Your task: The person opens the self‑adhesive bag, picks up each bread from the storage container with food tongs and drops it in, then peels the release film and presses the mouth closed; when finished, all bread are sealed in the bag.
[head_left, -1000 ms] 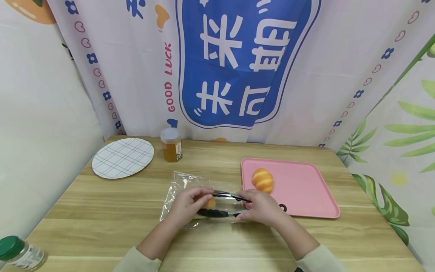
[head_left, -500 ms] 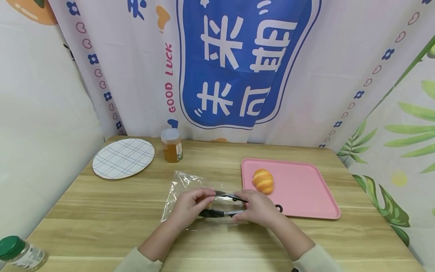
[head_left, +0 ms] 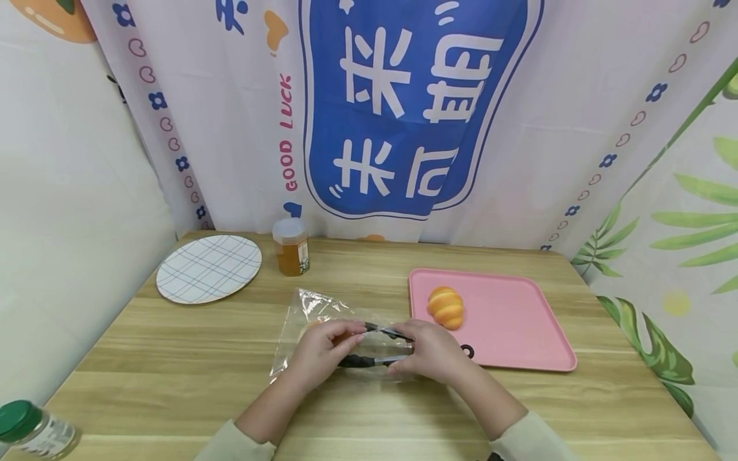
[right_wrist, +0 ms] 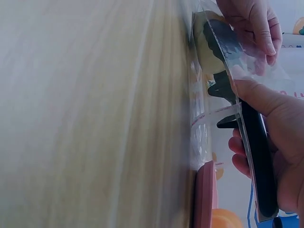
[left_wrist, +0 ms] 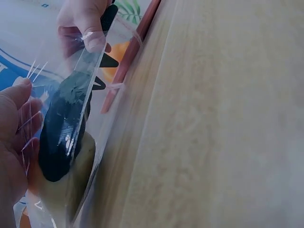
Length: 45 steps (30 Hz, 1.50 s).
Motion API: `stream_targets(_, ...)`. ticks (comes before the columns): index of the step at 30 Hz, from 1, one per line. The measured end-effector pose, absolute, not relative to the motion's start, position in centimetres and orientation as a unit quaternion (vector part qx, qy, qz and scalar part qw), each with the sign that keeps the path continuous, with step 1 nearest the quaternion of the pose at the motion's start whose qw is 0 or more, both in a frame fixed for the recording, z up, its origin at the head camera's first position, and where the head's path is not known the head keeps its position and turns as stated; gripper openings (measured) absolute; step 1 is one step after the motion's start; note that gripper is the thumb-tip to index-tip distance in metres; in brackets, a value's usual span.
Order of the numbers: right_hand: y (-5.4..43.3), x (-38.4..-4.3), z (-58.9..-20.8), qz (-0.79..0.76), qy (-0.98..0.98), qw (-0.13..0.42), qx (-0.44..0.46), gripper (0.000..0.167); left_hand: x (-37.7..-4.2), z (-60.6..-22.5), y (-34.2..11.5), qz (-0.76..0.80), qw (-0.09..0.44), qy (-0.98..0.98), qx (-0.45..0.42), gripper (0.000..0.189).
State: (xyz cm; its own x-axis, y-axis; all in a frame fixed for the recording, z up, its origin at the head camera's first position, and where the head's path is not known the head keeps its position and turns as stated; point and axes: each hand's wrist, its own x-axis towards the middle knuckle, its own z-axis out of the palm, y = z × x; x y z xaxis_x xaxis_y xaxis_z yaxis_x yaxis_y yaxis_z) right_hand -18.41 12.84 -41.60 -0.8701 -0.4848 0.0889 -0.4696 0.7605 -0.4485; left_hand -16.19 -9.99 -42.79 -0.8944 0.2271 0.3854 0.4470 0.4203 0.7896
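Compared with a second ago, the tongs [head_left: 359, 362] and right hand [head_left: 432, 349] sit slightly farther left, and the bread [left_wrist: 54, 199] inside the clear bag [head_left: 296, 323] shows farther left too. At the left, the plate [head_left: 209, 269] and honey jar [head_left: 291, 246] stand well apart from the hands, so a knock there seems unlikely. Left of centre on the bench [head_left: 173, 390], the bag is thin and creased; the tongs' tips could snag and stretch it. Its film is pinched between thumb and fingertips of the left hand [head_left: 323, 349]; should that pinch slacken, the mouth might collapse around the tongs. One black tip overlaps the bread, though I cannot tell whether they touch. The right hand's thumb and fingers stand apart, gripping the two arms of the spread tongs; squeezing while drawing right could drag the bread back out. Farther right, the tongs' ring end is beside the near left corner of the pink tray [head_left: 513, 320], so a careless swing could nudge the croissant [head_left: 446, 307].
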Motion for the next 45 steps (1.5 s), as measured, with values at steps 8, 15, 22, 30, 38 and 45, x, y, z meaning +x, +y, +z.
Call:
stream_targets(8,12.5,-18.4,-41.6,-0.231,0.937,0.026,-0.260,0.072,-16.0,-42.8,-9.9,-0.505,0.088,-0.839,-0.182,0.013)
stream_targets(15,12.4,-18.4,-41.6,-0.228,0.940,0.041,-0.250,0.075,-16.2,-43.1,-10.0,-0.506,0.080,-0.841,-0.175,0.014)
stream_targets(22,12.7,-18.7,-41.4,-0.221,0.940,0.046,-0.257,0.078,-16.8,-43.6,-10.2,-0.507,0.079,-0.840,-0.177,0.012)
stream_targets(30,13.2,-18.8,-40.9,-0.216,0.942,0.058,-0.251,0.084,-17.0,-43.8,-10.2,-0.508,0.070,-0.838,-0.185,0.013)
stream_targets(38,13.7,-18.8,-40.7,-0.208,0.943,0.064,-0.252,0.086,-17.2,-44.0,-10.0,-0.515,0.059,-0.838,-0.172,0.012)
stream_targets(45,14.4,-18.7,-40.4,-0.227,0.943,0.076,-0.230,0.083,-17.0,-43.9,-10.0,-0.509,0.058,-0.841,-0.171,0.014)
